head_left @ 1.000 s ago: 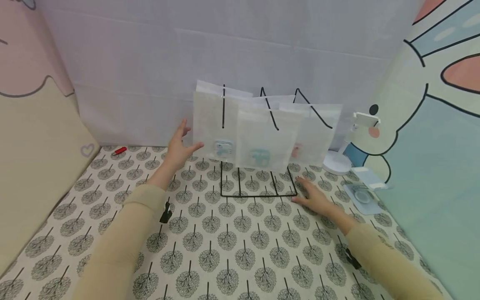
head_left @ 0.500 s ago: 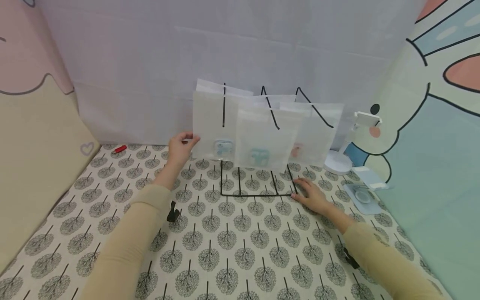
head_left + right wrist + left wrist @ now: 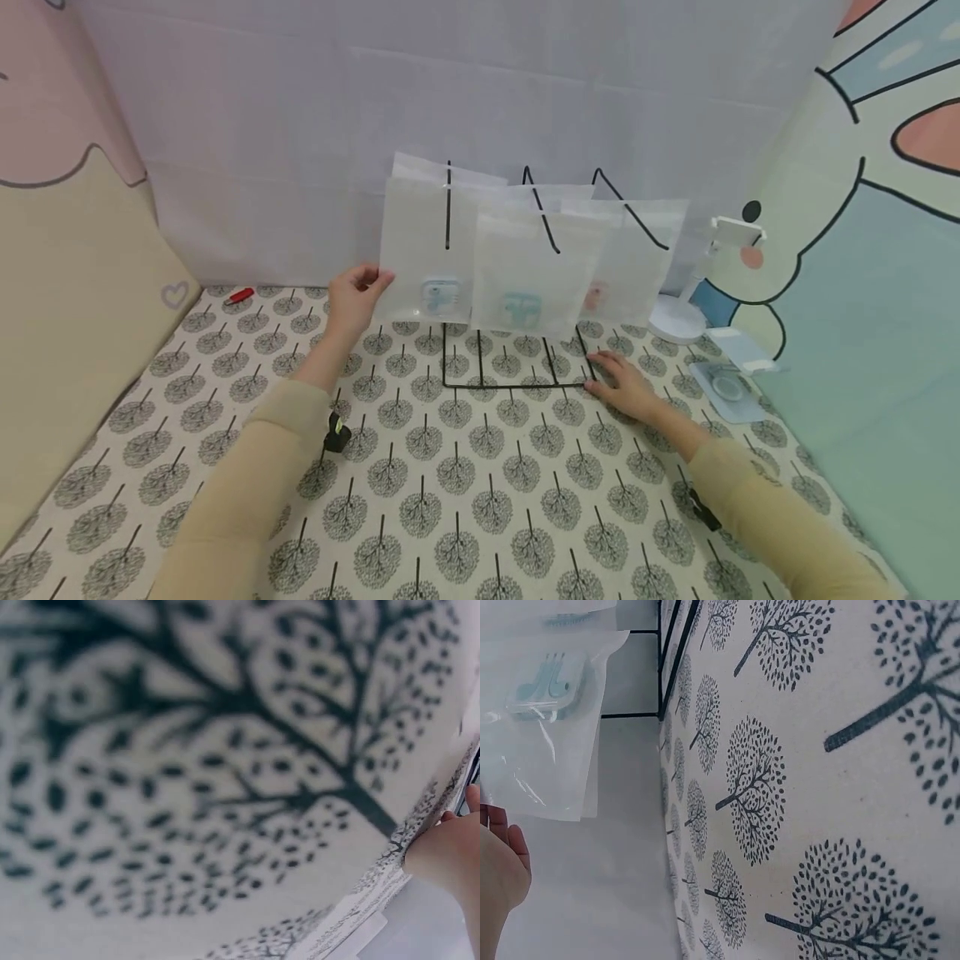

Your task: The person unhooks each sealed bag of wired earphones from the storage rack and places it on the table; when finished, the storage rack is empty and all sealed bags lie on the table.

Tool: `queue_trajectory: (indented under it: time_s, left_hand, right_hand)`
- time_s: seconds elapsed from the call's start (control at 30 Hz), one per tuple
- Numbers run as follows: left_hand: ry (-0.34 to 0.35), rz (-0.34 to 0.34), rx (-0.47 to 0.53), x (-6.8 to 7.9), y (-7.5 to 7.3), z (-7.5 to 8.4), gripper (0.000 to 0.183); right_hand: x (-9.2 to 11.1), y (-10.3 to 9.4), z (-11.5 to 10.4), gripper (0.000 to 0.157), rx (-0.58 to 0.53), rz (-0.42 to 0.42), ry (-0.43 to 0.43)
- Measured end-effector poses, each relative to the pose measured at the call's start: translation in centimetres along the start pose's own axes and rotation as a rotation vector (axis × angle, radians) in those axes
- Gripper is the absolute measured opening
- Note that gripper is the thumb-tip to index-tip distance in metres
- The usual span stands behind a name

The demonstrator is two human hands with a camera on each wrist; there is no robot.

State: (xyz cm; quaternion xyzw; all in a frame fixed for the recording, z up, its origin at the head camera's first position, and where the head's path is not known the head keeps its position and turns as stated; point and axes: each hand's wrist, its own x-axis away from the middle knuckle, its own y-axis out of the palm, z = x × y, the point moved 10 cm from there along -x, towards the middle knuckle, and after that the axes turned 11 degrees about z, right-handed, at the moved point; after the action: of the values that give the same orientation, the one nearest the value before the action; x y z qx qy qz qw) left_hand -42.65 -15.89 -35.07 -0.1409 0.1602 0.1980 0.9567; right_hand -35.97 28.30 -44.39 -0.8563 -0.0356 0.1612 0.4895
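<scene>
On the near side, we rest our right hand (image 3: 621, 387), fingers loosely spread and gripping nothing we can see, at the front right corner of the black wire rack (image 3: 517, 386). Farther back, our left hand (image 3: 356, 300) pinches the left edge of a frosted translucent plastic bag (image 3: 422, 229) hanging on the leftmost prong. We judge it light, limp and slippish, best held by its edge, above the pale blue rounded object (image 3: 440, 296) inside. Behind hangs pale lilac-white cloth (image 3: 270, 150).
</scene>
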Motion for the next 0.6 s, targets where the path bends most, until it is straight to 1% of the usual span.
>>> queue_trajectory:
  time_s: [0.17, 0.3, 0.43, 0.53, 0.6]
  left_hand:
    - [0.035, -0.024, -0.03, 0.5, -0.5, 1.0, 0.043]
    - [0.088, -0.036, -0.051, 0.9, -1.0, 1.8, 0.041]
    - [0.169, -0.028, -0.071, 1.4, -1.9, 3.1, 0.035]
    - [0.236, -0.004, -0.072, 1.8, -2.5, 4.3, 0.031]
    - [0.273, 0.007, -0.074, 2.1, -2.9, 5.0, 0.028]
  right_hand:
    - [0.1, 0.1, 0.2, 0.059, -0.018, -0.012, 0.019]
    - [0.3, 0.0, 0.4, 0.058, 0.001, 0.003, 0.013]
    - [0.4, -0.1, 0.2, 0.058, 0.035, 0.018, -0.018]
    - [0.3, -0.2, 0.3, 0.058, 0.035, 0.004, -0.011]
    - [0.2, -0.3, 0.3, 0.059, 0.016, -0.01, 0.002]
